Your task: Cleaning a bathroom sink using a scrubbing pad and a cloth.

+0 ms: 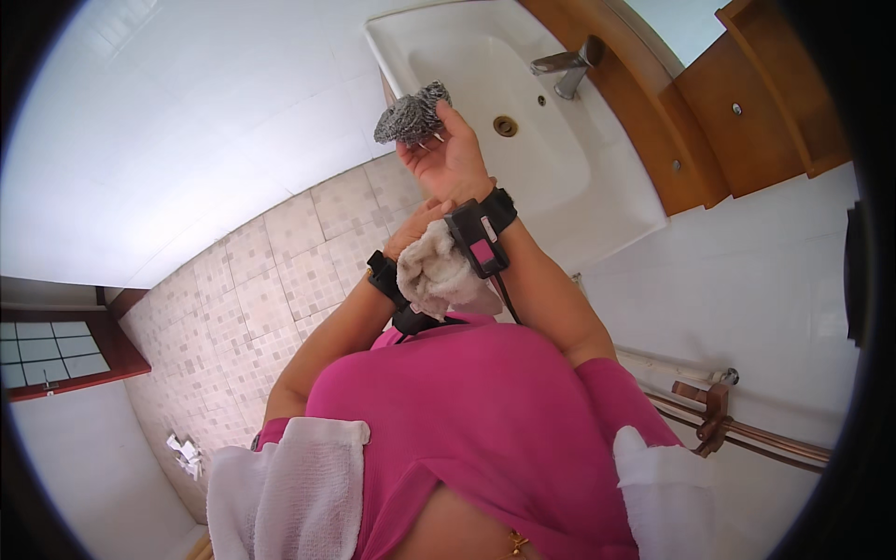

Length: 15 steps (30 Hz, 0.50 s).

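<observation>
White towel drapes me; my right hand clasps a wire scourer, left hand beside it, grip unclear; slackening could drop the scourer near the basin.

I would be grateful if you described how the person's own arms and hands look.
The right hand and left hand are gloveless. Short pink sleeves leave the forearms uncovered. The right wrist wears a black strap and a black box with a pink patch and dark cable; the left, a black band.
</observation>
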Tool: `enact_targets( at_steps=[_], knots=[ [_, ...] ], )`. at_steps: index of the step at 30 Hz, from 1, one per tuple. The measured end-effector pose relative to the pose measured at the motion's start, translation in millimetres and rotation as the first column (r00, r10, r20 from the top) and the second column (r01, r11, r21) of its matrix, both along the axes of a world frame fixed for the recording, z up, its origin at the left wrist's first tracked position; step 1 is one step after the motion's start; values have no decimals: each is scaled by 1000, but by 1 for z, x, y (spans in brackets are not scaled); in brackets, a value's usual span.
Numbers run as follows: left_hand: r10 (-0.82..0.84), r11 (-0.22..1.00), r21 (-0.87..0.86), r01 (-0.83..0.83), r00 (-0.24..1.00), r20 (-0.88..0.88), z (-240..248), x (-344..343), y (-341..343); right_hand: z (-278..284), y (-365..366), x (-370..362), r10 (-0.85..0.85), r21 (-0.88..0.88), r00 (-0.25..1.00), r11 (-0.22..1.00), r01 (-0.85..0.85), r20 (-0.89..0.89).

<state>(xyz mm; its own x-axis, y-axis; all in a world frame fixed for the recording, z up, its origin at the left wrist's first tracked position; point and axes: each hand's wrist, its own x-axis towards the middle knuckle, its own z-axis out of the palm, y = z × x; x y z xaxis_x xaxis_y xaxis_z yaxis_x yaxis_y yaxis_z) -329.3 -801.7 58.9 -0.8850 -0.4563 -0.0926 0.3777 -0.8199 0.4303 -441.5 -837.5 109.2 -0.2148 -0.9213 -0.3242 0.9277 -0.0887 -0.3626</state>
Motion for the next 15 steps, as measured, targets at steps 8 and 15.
enact_targets(
  at_steps=[8, 15],
  knots=[
    [68, 975, 219, -35, 987, -146, -40, 6, 7, 5, -10, 16, -25, -32, 1000, 999, 25, -1],
    [121, 988, 90, -129, 988, 91, -46, 19, 10, -1, -20, 22, -109, 13, 992, 994, 110, -68]
  ],
)
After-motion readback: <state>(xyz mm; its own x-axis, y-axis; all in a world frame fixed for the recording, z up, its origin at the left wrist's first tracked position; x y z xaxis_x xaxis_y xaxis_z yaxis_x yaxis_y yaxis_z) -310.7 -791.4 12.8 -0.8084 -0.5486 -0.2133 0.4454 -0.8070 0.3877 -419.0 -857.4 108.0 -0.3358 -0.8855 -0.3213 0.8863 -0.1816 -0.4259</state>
